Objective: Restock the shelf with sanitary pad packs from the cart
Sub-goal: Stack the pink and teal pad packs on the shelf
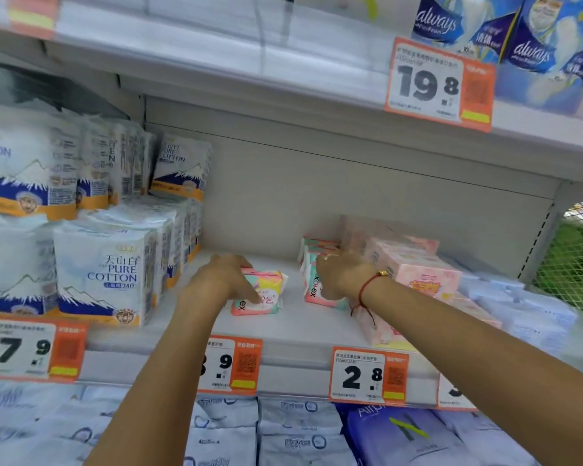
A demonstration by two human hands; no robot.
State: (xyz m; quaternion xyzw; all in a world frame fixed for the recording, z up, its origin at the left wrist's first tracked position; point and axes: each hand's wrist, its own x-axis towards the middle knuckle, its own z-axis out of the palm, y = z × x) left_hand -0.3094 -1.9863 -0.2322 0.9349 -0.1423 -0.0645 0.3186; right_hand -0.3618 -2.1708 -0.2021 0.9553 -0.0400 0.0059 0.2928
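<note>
With the left hand (228,277) gripping a pink pack (261,294) on the shelf (300,326), we slide it flush against the row (317,274) the right hand (342,274) steadies (its grip unclear).

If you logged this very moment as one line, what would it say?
left hand: grips Kotex pack on shelf | right hand: on upright Kotex row | pink packs: right of row
</note>
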